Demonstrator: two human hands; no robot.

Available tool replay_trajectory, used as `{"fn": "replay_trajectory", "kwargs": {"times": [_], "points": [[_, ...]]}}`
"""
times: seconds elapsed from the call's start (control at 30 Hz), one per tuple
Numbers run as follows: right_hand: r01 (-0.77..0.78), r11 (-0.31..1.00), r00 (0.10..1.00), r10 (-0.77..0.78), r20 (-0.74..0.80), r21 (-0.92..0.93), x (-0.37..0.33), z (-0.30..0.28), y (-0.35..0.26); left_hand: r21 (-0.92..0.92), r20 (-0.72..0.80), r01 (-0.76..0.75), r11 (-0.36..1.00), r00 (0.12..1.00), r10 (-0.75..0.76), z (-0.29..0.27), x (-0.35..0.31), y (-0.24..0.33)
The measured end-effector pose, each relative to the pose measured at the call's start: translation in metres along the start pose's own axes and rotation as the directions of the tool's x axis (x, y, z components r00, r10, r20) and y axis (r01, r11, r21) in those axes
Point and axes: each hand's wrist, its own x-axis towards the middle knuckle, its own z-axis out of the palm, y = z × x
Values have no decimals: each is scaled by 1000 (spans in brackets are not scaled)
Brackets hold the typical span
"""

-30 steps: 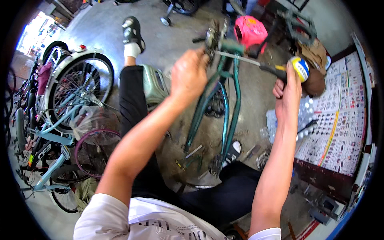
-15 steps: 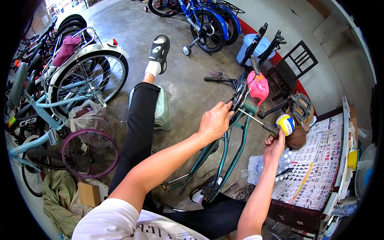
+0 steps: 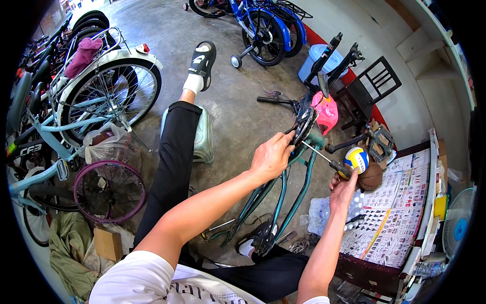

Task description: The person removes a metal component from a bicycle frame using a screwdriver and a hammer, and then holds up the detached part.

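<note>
A green bicycle frame stands in front of me with its bottom bracket and cranks uppermost. At its top, my left hand has its fingers closed against the edge of the dark chainring. My right hand grips the dark handle of a screwdriver, index finger stretched along it. The metal shaft slants up and left to the chainring, where its tip is hidden near my left fingertips. A crank with a black pedal sticks out to the right of the bottom bracket.
A low stool stands by my outstretched leg. Parked bicycles and a purple wheel rim fill the left. Right of the frame lie a volleyball, a basketball and wrapped bottles, beside a paper-covered table.
My right hand and the screwdriver handle have shifted slightly left and down. My left hand stays at the chainring.
</note>
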Motion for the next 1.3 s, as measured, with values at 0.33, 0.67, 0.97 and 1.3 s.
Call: {"fn": "replay_trajectory", "kwargs": {"times": [0.33,0.67,0.97,1.3], "points": [[-4,999,986,-5,165,52,8,-12,3,29,11,-4,1000,1000,3,-1,0,3],[7,1000,993,-4,117,-27,-10,4,-6,66,25,-26,997,999,25,-3,2,1],[118,991,991,-121,51,63,0,6,2,74,19,-1,997,1000,0,-2,2,2],[9,999,999,-10,31,33,-6,6,-5,59,-6,-43,997,999,44,0,2,1]]}}
